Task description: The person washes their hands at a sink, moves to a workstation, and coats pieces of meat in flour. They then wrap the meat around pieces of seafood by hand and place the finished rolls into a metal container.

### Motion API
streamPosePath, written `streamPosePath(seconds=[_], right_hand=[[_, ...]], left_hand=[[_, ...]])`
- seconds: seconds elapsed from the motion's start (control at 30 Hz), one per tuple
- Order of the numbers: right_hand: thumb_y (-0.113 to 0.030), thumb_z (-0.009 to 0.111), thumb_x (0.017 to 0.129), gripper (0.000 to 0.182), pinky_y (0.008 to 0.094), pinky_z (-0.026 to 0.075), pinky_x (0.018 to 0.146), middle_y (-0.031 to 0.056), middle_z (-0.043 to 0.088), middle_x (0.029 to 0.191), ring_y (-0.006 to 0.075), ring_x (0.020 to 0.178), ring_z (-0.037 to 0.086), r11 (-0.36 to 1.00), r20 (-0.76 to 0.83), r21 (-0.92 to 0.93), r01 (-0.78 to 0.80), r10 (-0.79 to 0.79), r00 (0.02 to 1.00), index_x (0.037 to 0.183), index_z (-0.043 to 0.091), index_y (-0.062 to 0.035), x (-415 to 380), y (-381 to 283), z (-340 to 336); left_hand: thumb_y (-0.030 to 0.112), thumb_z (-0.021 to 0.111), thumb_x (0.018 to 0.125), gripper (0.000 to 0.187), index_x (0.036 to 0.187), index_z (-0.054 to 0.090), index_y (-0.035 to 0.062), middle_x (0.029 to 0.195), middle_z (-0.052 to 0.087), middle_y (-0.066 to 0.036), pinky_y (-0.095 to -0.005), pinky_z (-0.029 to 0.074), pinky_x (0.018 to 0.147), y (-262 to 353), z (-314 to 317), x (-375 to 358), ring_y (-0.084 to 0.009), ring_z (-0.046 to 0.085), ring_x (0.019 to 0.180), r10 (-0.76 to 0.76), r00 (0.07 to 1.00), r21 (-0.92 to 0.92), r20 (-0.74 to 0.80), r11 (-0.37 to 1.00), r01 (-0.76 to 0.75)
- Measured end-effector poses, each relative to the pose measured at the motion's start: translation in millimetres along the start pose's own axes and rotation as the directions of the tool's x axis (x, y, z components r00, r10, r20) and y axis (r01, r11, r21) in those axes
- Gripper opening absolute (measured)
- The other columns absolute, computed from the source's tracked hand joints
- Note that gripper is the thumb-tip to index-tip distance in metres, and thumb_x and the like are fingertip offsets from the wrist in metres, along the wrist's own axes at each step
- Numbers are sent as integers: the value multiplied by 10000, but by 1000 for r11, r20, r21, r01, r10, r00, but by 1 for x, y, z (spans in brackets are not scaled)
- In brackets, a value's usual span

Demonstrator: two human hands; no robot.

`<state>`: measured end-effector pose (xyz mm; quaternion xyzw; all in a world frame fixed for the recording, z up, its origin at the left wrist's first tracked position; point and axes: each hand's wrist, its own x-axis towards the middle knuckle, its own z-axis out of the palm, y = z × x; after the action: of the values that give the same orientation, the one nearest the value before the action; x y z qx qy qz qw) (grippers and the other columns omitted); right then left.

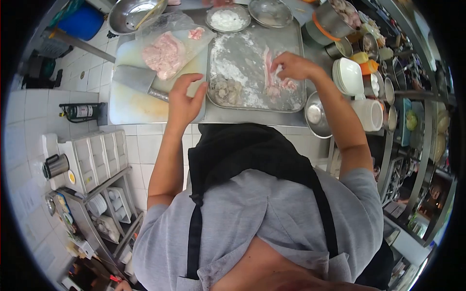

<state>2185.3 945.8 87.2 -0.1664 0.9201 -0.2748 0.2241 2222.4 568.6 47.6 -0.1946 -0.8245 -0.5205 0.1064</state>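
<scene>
My left hand (pixel 187 99) hovers at the tray's left edge, thumb and fingers apart, holding nothing. Below it are a cleaver (pixel 133 79) with a metal handle and a white cutting board (pixel 128 104). The metal tray (pixel 252 107) is dusted with white powder. Over its right side, my right hand (pixel 295 66) has its fingers curled down and closed at a long pink strip of raw meat (pixel 267 65). Its fingertips are partly hidden. Small meat pieces (pixel 289 85) lie just below that hand. A greyish, powder-coated pile (pixel 224 92) sits in the tray's lower left corner.
Raw pink meat (pixel 164 54) lies on a plastic bag (pixel 196 40) on the board. Bowls stand behind the tray, one with white powder (pixel 227 20). A metal bowl (pixel 318 115), stacked white dishes (pixel 347 76) and pots (pixel 339 48) crowd the right. Another person's hand (pixel 217 2) shows at the far edge.
</scene>
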Motion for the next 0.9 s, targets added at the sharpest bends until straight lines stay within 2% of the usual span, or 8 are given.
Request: streamPosePath(seconds=[0.07,0.1,0.2,0.33,0.5,0.6,0.7,0.9], right_hand=[[-142,737,817,316,382,537,881,167,719,1035,293,987,693,997,138,8,-75,73,988,1109,743,-21,-12,0,17],[-132,731,836,297,393,527,911,182,719,1087,318,1012,688,1000,41,19,-12,11,999,1113,742,-24,-16,0,27],[-132,736,848,277,405,521,926,186,717,1087,329,1047,680,991,-26,47,-128,129,991,1104,743,-26,-30,-2,31],[-129,754,816,290,419,524,927,185,715,1088,353,1051,671,1000,-83,-19,-23,22,996,1093,743,-42,-41,14,38],[-132,755,807,289,428,523,933,174,716,1095,352,1065,665,991,-62,-76,-114,109,992,1084,737,-50,-57,27,53],[-135,747,816,274,443,520,938,184,704,1090,370,1066,661,988,-50,-91,-122,118,992,1072,723,-39,-63,28,68],[-133,718,873,305,451,520,962,169,700,1083,376,1097,647,996,-383,-88,-27,-9,924,1158,690,-29,-68,16,85],[-170,710,893,245,445,526,910,159,701,1064,353,1059,659,982,-356,-180,61,-123,926,1095,723,-33,-47,37,116]], left_hand=[[126,765,883,226,1068,703,13,1032,721,-163,-385,534,876,10,18,14,-328,687,991,62,994,-27,87,998,-60],[136,767,875,236,1065,702,12,1036,720,-170,-404,537,870,17,26,19,-353,683,990,113,981,-56,155,993,-106],[146,763,869,241,1062,703,14,1039,720,-173,-431,537,865,34,50,30,-376,677,986,163,940,-77,300,986,-147],[155,758,869,258,1085,703,24,1052,708,-177,-441,534,858,27,97,28,-380,666,984,282,835,-58,472,955,-290],[172,771,822,424,1218,665,66,1148,683,-172,-481,481,982,5,158,10,-393,619,1096,276,737,5,617,935,-354],[179,778,819,468,1251,640,65,1193,652,-161,-480,470,995,12,173,4,-383,599,1130,240,726,92,644,919,-385],[178,780,818,484,1261,621,63,1205,631,-154,-473,470,985,13,173,5,-371,582,1153,170,777,168,607,927,-334],[136,795,783,455,1199,627,59,1165,630,-141,-456,478,945,7,169,-4,-356,593,1120,327,810,60,486,913,-405]])
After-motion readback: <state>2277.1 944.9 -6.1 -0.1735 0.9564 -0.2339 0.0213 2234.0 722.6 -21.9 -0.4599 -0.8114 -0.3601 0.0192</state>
